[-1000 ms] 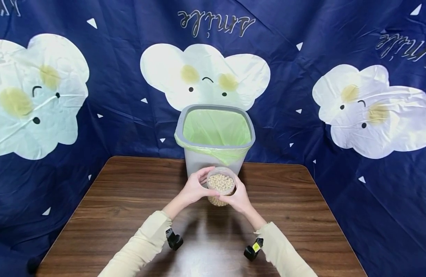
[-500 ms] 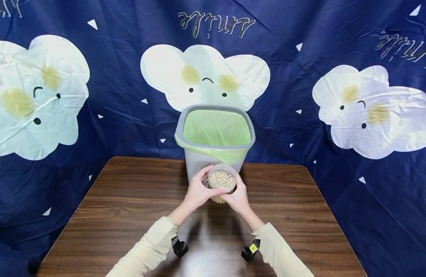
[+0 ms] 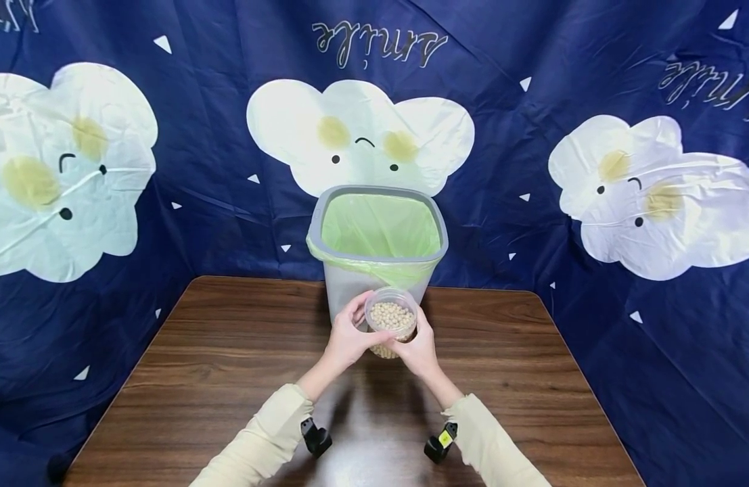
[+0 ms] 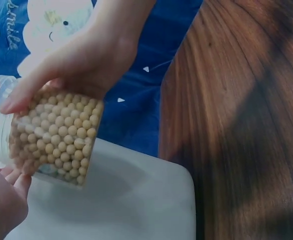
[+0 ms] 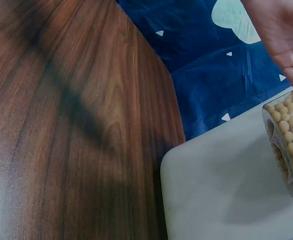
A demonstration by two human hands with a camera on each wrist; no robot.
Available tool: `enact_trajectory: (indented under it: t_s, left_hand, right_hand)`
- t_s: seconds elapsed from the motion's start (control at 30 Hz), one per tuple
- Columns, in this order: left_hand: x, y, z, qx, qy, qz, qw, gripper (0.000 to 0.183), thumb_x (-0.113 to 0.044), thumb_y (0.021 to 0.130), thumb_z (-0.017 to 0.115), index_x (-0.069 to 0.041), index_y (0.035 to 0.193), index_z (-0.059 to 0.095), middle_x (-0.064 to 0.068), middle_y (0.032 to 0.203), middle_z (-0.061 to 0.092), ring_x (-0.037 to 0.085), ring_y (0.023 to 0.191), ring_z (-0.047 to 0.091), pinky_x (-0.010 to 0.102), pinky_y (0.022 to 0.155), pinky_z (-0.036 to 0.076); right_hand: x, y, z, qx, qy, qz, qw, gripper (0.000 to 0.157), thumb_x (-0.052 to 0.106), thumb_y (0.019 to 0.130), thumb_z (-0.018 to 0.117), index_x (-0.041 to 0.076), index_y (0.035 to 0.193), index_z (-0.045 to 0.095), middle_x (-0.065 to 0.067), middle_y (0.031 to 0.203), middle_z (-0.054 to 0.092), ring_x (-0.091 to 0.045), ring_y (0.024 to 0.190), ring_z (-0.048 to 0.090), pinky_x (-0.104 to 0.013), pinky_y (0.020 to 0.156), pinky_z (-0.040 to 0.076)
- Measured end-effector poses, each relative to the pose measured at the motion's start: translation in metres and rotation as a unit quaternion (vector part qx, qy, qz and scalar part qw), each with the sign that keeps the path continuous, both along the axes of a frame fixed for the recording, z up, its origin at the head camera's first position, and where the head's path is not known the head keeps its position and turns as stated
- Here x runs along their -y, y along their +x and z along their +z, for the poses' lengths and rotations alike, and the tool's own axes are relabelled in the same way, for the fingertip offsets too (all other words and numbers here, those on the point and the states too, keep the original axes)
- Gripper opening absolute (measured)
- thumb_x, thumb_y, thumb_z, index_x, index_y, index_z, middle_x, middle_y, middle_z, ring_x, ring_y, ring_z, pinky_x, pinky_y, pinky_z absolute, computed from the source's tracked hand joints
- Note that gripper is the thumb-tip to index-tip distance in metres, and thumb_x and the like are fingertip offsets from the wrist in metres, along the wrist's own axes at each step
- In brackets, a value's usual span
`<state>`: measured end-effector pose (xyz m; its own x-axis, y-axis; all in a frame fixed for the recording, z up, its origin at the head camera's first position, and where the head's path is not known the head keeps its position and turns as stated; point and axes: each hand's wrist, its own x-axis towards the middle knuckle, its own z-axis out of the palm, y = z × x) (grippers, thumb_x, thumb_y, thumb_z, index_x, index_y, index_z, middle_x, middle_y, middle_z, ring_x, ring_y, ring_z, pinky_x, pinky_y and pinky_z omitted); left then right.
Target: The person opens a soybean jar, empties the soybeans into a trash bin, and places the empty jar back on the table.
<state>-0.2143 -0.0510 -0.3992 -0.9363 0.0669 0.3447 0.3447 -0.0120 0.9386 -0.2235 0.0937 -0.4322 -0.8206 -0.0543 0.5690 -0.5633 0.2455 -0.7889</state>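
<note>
A clear plastic jar (image 3: pixel 391 316), well filled with round beige soybeans, is held between both hands in front of the bin. Its mouth has no lid visible on it and faces up toward the head camera. On the jar's left side my left hand (image 3: pixel 346 340) grips it, thumb across the near side. From the right my right hand (image 3: pixel 419 349) grips it as well, and the two thumbs come together at the front. The left wrist view shows the soybean jar (image 4: pixel 61 135) from its side. Only the jar's base end (image 5: pixel 289 142) appears in the right wrist view.
Behind the hands a grey bin (image 3: pixel 340 284) stands on the brown wooden table (image 3: pixel 228 338), its mouth lined with a green bag (image 3: pixel 380 223). A dark blue curtain (image 3: pixel 216 223) with clouds surrounds the table at the back and sides.
Both hands have brought the jar slightly toward the bin and to the right in the head view. The left forearm has shifted right. During the last half second almost nothing has moved.
</note>
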Motion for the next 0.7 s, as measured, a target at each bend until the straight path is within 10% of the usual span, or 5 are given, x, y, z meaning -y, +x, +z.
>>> enact_trajectory:
  t_s: [0.23,0.7]
  left_hand:
    - [0.008,-0.017,-0.023,-0.006,0.009,-0.007,0.9999,0.072,0.005,0.061,0.079,0.007,0.125,0.046,0.022,0.124,0.051,0.031,0.115,0.050,0.034,0.100,0.036]
    - [0.043,-0.019,-0.026,-0.005,-0.061,0.047,0.9970,0.075,-0.003,0.058,0.084,-0.004,0.125,0.051,0.012,0.124,0.054,0.020,0.115,0.050,0.026,0.099,0.037]
  right_hand:
    - [-0.002,-0.002,-0.003,-0.004,-0.017,0.002,1.000,0.073,-0.003,0.061,0.076,-0.013,0.125,0.043,-0.030,0.119,0.051,-0.041,0.109,0.048,-0.017,0.094,0.034]
    - [-0.018,-0.004,-0.004,-0.001,-0.035,0.040,0.999,0.076,-0.007,0.060,0.077,-0.014,0.126,0.040,-0.031,0.119,0.049,-0.043,0.110,0.046,-0.024,0.096,0.035]
